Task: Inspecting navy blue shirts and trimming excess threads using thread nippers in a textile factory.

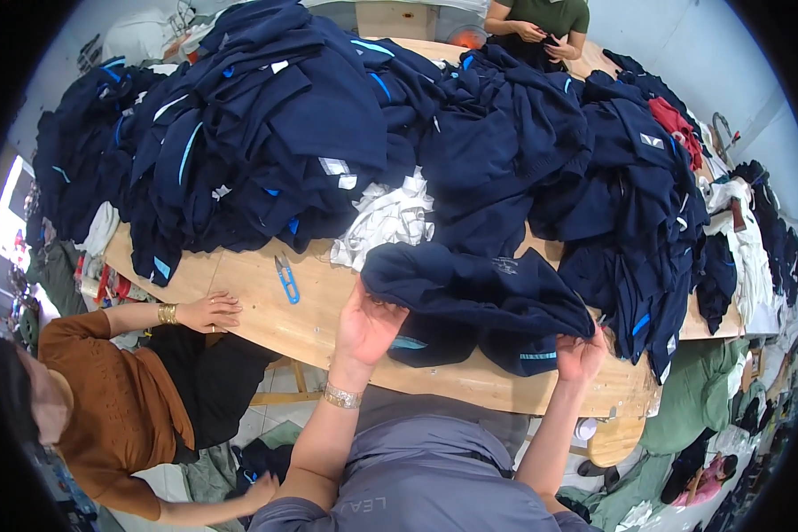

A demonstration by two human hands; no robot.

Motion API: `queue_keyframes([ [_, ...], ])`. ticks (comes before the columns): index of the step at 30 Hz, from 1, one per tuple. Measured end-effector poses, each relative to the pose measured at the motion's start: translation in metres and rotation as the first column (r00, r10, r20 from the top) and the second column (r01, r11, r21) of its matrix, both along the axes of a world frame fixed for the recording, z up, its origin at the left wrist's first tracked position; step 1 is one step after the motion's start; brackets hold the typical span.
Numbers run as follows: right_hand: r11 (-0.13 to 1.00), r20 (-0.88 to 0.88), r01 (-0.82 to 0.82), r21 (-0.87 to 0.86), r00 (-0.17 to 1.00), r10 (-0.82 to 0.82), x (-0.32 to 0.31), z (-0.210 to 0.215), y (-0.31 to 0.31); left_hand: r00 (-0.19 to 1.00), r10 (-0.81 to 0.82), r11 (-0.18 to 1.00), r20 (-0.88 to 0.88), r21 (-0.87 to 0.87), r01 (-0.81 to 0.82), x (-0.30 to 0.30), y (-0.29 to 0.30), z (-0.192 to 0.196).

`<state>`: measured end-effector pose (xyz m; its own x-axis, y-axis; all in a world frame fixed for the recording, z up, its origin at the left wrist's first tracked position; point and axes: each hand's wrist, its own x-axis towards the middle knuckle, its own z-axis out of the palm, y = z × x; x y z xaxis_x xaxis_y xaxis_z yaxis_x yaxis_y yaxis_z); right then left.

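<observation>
- Garment point(479, 301), navy with light-blue trim, lies bunched at the near edge of the table point(266, 310), right in front of you.
- Your left hand point(368, 324) presses an open palm against its left fold, fingers spread, gripping nothing, likely to steady the cloth.
- Your right hand point(581, 355) is closed on the garment's right hem, pinching the fabric taut.
- Snips point(286, 279) with blue handles lie on bare wood to your left, well apart from both hands.
- Piles point(266, 133) of navy garments crowd the table behind.
- A co-worker's hand point(208, 312) rests on the table edge at left.
</observation>
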<state>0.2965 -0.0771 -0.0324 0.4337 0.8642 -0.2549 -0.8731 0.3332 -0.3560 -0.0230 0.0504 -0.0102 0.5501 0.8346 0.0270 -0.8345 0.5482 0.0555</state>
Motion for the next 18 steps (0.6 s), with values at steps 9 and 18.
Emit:
queue_keyframes([
  [9,0.924,0.786,0.325,-0.201,0.616,-0.046,-0.010,0.010,0.009,0.211,0.270,0.951,-0.939,0.227,-0.208,-0.008,0.000,-0.083],
  [18,-0.268,0.787,-0.765,0.585,0.616,-0.042,-0.088,0.254,0.006,-0.347,0.383,0.855,-0.856,0.471,-0.217,-0.017,-0.004,-0.099],
])
